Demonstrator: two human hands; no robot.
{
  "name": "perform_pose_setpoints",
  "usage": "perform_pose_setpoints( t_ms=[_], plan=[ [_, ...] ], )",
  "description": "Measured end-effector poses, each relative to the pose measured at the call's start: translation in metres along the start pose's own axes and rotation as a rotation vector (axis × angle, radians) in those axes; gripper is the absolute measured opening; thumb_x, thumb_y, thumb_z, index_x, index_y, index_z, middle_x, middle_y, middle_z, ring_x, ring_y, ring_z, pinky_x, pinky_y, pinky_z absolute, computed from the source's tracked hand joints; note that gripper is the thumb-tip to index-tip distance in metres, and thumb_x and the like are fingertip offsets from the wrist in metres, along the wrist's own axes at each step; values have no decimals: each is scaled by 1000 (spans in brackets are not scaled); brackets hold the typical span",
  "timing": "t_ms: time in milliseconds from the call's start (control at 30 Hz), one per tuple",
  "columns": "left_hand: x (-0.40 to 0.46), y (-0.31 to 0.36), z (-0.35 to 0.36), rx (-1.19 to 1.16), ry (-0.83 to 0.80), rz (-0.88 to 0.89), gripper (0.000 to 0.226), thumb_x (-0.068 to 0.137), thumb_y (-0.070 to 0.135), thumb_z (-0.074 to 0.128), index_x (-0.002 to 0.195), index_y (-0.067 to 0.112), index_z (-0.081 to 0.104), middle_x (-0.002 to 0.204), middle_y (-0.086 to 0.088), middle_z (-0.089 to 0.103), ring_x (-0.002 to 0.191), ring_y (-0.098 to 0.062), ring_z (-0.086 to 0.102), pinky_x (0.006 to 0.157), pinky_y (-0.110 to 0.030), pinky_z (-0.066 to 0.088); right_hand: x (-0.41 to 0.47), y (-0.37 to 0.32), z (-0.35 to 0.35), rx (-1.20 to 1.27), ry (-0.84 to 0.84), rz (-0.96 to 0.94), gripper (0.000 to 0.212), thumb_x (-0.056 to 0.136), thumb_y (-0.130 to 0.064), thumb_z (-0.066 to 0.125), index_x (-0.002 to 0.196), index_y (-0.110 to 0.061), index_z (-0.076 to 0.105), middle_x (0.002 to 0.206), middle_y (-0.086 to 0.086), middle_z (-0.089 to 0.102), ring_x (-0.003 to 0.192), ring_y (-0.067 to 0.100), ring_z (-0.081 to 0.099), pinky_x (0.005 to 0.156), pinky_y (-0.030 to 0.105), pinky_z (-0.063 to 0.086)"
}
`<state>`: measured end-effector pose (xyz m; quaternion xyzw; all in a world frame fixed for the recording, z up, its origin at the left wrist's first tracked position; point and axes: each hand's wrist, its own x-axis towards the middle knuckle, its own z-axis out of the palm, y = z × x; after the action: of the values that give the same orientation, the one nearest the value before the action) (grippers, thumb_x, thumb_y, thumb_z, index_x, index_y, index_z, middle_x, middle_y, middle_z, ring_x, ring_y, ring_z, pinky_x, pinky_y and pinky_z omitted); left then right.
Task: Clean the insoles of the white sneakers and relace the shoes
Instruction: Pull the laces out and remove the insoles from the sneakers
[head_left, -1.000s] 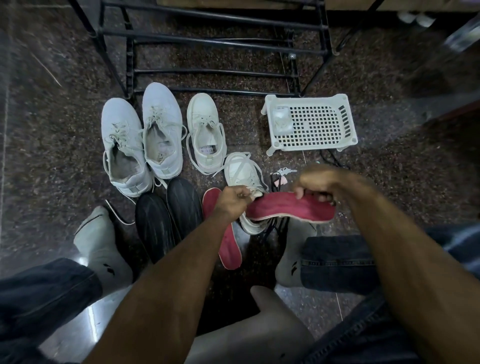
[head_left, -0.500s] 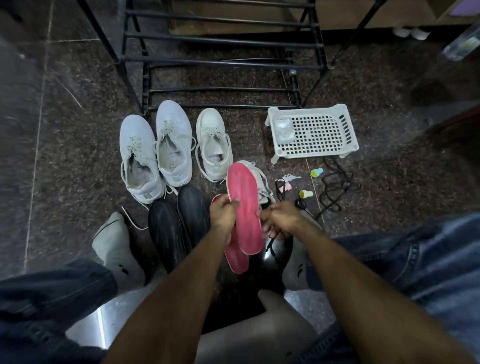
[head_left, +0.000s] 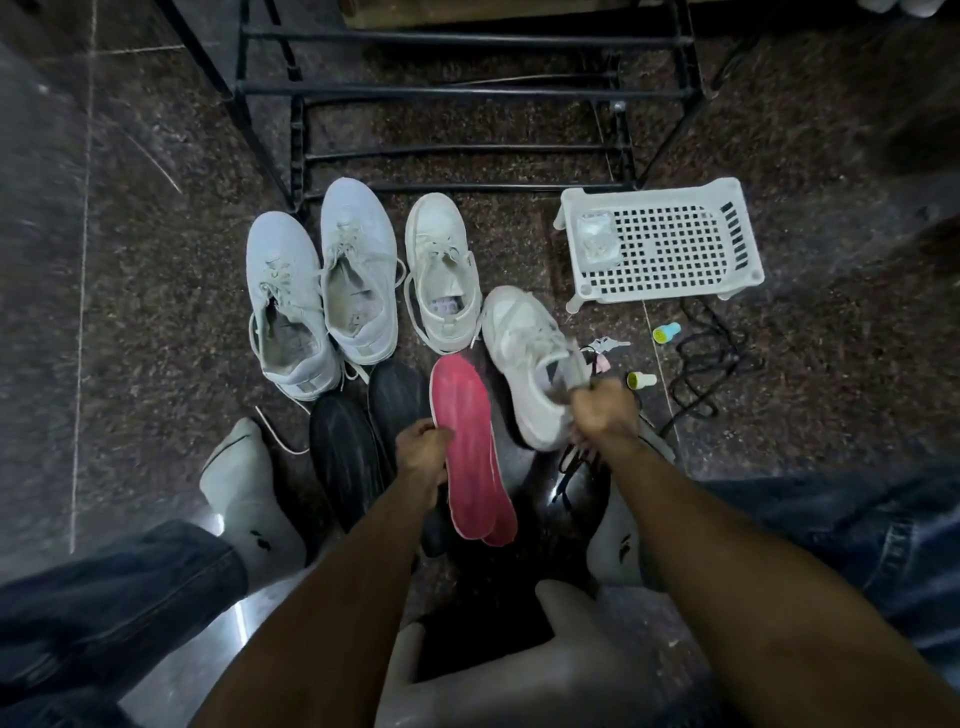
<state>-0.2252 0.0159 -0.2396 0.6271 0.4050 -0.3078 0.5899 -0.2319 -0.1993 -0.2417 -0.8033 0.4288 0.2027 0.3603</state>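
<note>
My left hand (head_left: 423, 449) grips the edge of a red insole (head_left: 465, 441), which points away from me; a second red insole (head_left: 503, 530) peeks out beneath it near the floor. My right hand (head_left: 602, 410) holds a white sneaker (head_left: 524, 358) by its heel opening, tilted and lifted slightly. Its partner white sneaker (head_left: 441, 275) stands on the floor behind, laces loose. Black laces (head_left: 576, 462) lie under my right wrist.
Two pale grey sneakers (head_left: 322, 280) stand to the left, with two black insoles (head_left: 363, 436) in front. A white perforated plastic stool (head_left: 660, 244), keys (head_left: 605, 345), two small caps (head_left: 666, 332), a black cord (head_left: 711, 364) and a black metal shoe rack (head_left: 457, 93) lie beyond. My socked feet flank the shoes.
My right hand let go of the red insole and took hold of the white sneaker's heel. The left hand keeps the insole, now lower and further left.
</note>
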Motion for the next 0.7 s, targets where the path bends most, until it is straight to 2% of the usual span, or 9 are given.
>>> perform_pose_setpoints(
  t_ms=[100,267,333,400,467,533,600,700],
  plan=[
    [3,-4,6,10,-11,-28,19,79,-6,53,72,9,62,80,-17,58,73,-29,54,67,-39,44,23,-28,-22,15,74,-92,39,74,-45,50,80,-11,67,73,11,70,68,30,70,67,47,60],
    [6,-7,24,10,-75,-37,16,80,-4,57,75,9,64,80,-17,59,72,-29,54,68,-40,45,52,-101,-41,63,0,-174,29,89,-34,54,89,-7,63,74,10,70,61,26,70,66,43,60],
    [7,-4,32,3,-100,-42,19,81,-4,57,72,12,62,70,-14,57,61,-24,52,59,-33,44,59,-121,-39,109,15,-219,24,88,-35,53,101,-16,59,84,8,70,69,26,70,69,39,59],
    [9,-1,40,-12,-151,-55,26,83,-7,55,69,14,57,51,-3,52,40,-15,45,45,-21,38,58,-125,-32,138,69,-241,35,87,-34,53,119,-23,56,97,8,69,84,28,67,79,41,56],
    [9,2,50,-13,-191,-57,30,86,-10,51,70,15,52,44,4,48,31,-6,40,37,-15,35,43,-110,-26,129,113,-252,31,90,-29,53,118,-20,60,97,5,68,87,25,65,80,36,54],
    [11,3,58,-1,-212,-61,30,87,-11,48,74,16,51,55,2,50,32,-3,43,39,-16,39,26,-81,-17,78,104,-228,23,92,-22,52,109,-17,68,96,3,68,84,18,60,74,26,47],
    [13,0,64,18,-233,-72,28,88,-11,46,84,15,55,66,-1,53,40,-4,49,44,-18,44,11,-45,-2,4,36,-147,20,95,-20,52,106,-16,69,95,3,65,83,17,55,72,24,41],
    [16,-10,71,79,-299,-54,37,87,-13,43,100,16,62,77,1,63,60,-8,54,59,-22,46,-3,0,21,-39,-118,-79,22,91,-20,58,111,-17,65,102,4,68,95,23,63,82,31,50]
  ],
)
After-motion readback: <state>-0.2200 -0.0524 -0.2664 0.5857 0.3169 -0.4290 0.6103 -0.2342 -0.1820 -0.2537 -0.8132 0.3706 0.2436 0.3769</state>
